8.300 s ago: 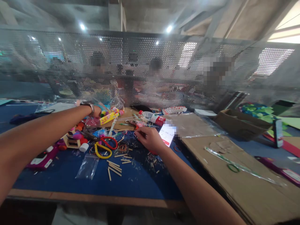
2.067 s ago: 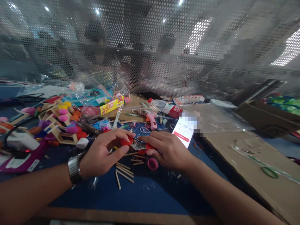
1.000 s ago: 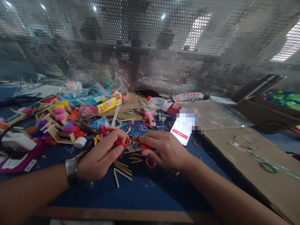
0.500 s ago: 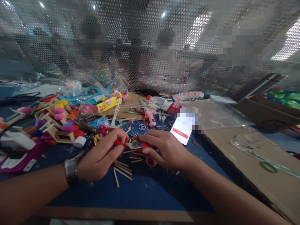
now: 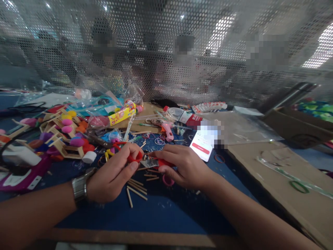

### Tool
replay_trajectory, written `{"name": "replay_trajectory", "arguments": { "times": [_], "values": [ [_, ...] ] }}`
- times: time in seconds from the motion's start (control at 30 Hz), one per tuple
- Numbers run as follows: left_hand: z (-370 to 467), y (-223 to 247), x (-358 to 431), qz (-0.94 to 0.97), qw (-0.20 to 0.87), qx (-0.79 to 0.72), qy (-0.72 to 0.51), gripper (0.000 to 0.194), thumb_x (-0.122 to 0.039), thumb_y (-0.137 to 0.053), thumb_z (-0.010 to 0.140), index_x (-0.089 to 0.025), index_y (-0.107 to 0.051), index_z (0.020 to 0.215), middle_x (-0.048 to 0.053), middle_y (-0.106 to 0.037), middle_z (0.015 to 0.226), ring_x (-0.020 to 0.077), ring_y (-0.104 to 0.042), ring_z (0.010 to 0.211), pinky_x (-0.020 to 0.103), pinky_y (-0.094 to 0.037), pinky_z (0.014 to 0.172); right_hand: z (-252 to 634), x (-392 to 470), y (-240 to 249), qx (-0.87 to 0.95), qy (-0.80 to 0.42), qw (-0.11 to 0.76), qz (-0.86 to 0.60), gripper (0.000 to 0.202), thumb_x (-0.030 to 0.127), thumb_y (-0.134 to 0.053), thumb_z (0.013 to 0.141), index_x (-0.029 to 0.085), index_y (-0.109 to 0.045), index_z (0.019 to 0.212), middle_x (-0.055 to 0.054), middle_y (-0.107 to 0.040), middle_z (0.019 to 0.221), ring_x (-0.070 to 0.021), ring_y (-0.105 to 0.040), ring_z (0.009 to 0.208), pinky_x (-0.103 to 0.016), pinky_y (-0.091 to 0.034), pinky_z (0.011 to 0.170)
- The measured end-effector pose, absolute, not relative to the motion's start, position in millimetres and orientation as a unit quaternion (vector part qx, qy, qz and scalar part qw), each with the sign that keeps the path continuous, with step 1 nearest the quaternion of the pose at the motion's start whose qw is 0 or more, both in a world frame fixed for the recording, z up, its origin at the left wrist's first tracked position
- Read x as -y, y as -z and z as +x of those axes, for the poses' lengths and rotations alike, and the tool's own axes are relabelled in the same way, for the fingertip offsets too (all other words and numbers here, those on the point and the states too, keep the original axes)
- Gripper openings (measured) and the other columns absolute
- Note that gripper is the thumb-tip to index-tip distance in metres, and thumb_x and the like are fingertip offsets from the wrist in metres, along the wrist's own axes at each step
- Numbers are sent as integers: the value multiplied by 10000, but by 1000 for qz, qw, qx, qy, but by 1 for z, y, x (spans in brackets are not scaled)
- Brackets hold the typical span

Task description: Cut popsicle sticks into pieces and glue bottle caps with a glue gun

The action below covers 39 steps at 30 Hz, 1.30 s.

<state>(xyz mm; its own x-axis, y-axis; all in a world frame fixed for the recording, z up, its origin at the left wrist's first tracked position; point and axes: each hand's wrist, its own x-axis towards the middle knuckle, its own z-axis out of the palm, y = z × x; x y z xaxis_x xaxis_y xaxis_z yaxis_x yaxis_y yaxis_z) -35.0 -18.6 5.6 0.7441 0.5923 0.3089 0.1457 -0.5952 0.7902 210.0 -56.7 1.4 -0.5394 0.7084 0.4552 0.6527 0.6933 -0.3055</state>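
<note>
My left hand [image 5: 116,173], with a metal-band watch on its wrist, pinches a small rounded red plastic piece [image 5: 134,157]. My right hand [image 5: 183,166] is closed around the red handle of a utility knife [image 5: 151,163]. The knife's flat metal blade points left, with its tip close to the red piece; whether they touch I cannot tell. Below the hands, several thin wooden sticks [image 5: 137,192] lie on the blue table [image 5: 166,215]. A pink ring [image 5: 168,180] rests just under my right hand.
Left lie wooden frames with colourful caps [image 5: 69,149] and a purple-and-white device [image 5: 27,170]. A lit phone [image 5: 201,144], a pink glue gun [image 5: 168,131] and a plastic bottle [image 5: 186,117] sit beyond my hands. Cardboard [image 5: 281,177] covers the right side; a perforated metal screen [image 5: 156,69] stands behind.
Both hands keep almost the same place and grip. The knife blade has tilted slightly beside the red piece, and more of its flat face shows.
</note>
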Motion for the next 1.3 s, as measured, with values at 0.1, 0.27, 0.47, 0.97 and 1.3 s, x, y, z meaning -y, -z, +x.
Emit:
{"name": "replay_trajectory", "arguments": {
  "times": [0.1,0.27,0.47,0.97,1.3],
  "values": [
    [-35,-4,18,851,374,-220,-296,57,-210,-330,1027,-232,-379,1007,40,-482,1035,159,-453,846,307,-443,785,211,57,-2,879,-52,286,-377,587,545,-297,1040,122,-683,1171,-86,-650,831,-179,-586,688,-304,-429,617],
    [-36,0,16,871,309,-219,-312,366,-193,-440,986,-226,-335,1335,99,-503,1219,208,-541,1083,356,-475,953,211,58,-4,885,-6,317,-340,611,634,-375,988,126,-674,1150,-74,-653,792,-172,-563,646,-303,-410,578],
    [-33,4,14,896,259,-182,-312,475,-122,-492,950,-236,-331,1382,125,-530,1345,243,-532,1278,411,-420,1112,206,62,-3,890,78,328,-306,280,318,-518,986,145,-628,1177,-37,-635,747,-160,-550,624,-303,-397,570],
    [-34,11,16,870,326,-183,-323,441,-146,-581,933,-254,-367,1303,92,-643,1203,188,-670,1080,314,-554,913,204,64,-5,897,110,335,-266,234,246,-448,1015,139,-641,1095,-40,-644,715,-159,-562,627,-308,-416,578],
    [-31,-7,15,895,268,-97,-344,123,-95,-622,899,-213,-594,923,68,-725,1081,162,-707,941,276,-565,830,204,65,-6,894,85,355,-261,193,243,-476,1000,144,-636,1043,-54,-645,720,-163,-547,616,-309,-438,571]
  ]
}}
